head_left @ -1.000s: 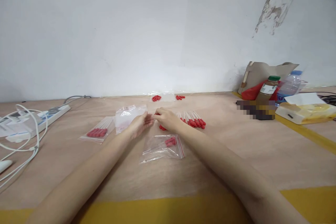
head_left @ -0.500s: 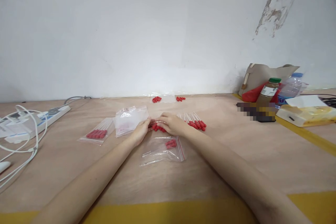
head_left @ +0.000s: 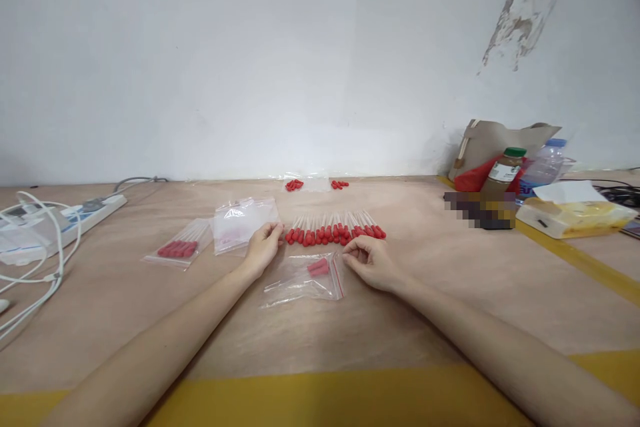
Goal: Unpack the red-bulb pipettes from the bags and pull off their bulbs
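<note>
A row of droppers (head_left: 327, 233) with red bulbs and thin pale stems lies in front of me, bulbs towards me. My left hand (head_left: 264, 247) rests at the row's left end, fingers curled together; whether they hold anything is hidden. At the row's right end is my right hand (head_left: 371, 263), its fingers loosely bent with a gap between thumb and forefinger. Its fingertips are close to the red-striped edge of a clear zip bag (head_left: 295, 285). Inside that bag are a few red bulbs (head_left: 319, 267).
To the left lie a bag of red-bulbed droppers (head_left: 177, 247) and a clear plastic bag (head_left: 240, 230). Red bulbs (head_left: 294, 185) lie near the wall. A power strip (head_left: 105, 210) with white cables is far left; a bottle (head_left: 503, 173) and tissue pack (head_left: 575, 213) stand right.
My hands have moved apart: the right has gone right and towards me, off the droppers and near the zip bag's edge. The left has shifted slightly left, and the whole dropper row is uncovered.
</note>
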Demonstrator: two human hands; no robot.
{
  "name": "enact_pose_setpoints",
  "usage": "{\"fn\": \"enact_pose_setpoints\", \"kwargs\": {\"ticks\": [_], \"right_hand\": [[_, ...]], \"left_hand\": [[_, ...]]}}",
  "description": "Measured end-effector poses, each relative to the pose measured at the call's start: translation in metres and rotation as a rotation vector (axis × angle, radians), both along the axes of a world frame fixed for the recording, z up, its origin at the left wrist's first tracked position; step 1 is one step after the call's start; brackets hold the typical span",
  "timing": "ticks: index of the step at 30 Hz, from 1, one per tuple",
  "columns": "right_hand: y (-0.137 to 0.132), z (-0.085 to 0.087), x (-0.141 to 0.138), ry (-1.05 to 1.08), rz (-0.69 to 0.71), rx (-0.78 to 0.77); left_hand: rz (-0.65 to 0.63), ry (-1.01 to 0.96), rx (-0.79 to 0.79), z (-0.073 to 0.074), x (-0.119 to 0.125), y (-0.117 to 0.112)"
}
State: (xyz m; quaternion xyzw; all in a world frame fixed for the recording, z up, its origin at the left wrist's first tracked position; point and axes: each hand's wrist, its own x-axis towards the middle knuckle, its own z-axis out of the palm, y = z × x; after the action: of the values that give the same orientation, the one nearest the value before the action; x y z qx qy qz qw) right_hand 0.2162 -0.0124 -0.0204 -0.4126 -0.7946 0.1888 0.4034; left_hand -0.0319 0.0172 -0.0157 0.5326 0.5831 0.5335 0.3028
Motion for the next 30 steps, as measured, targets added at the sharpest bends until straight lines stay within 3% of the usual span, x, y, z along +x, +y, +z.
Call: {"fn": "enact_pose_setpoints", "kwargs": {"ticks": [4, 8, 11, 16, 22, 30], "right_hand": [[-0.006, 0.005, -0.006, -0.106, 0.059, 0.001], [-0.007, 0.004, -0.012, -0.118, 0.105, 0.013], [-0.004, 0.000, -0.017, -0.113, 0.115, -0.017], [-0.003, -0.002, -0.020, -0.249, 0.159, -0.007], [-0.005, 0.001, -0.020, -0.298, 0.166, -0.032], [-0.006, 0.002, -0.017, -0.245, 0.198, -0.100]], "left_hand": [[-0.022, 0.179, 0.150, 0.016, 0.008, -0.026], [-0.443, 0.682, 0.330, 0.030, 0.016, -0.064], [-0.584, 0.814, 0.323, 0.025, 0.017, -0.079], [-0.639, 0.797, 0.239, 0.012, 0.016, -0.079], [-0.745, 0.834, 0.200, 0.018, 0.017, -0.086], [-0.672, 0.907, 0.162, 0.011, 0.014, -0.087]]}}
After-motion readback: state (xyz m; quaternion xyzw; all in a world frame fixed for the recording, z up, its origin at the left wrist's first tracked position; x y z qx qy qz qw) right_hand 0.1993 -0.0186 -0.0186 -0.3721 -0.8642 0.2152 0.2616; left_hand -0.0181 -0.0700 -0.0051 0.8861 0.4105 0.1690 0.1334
